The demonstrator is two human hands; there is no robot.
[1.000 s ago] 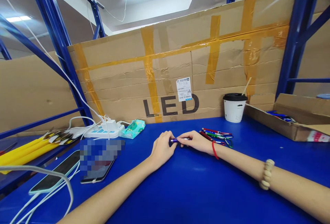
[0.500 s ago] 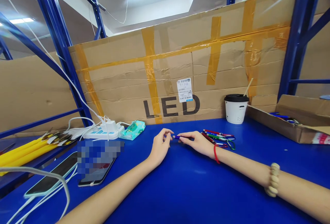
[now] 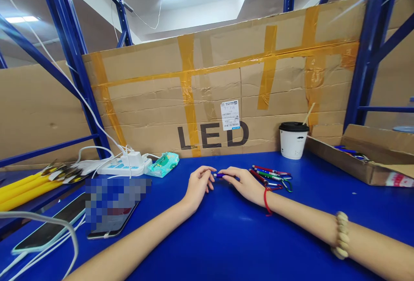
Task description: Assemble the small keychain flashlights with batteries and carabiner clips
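At six o'clock from the label, my right hand holds the pen, fingers newly nearer its nine-o'clock end, apparently regripping; left hand narrow, hold unclear.

Cardboard panel: "LED" in large black capitals, printed low, near the middle; white label on same panel, overlapping the D: barcode, print too small to read
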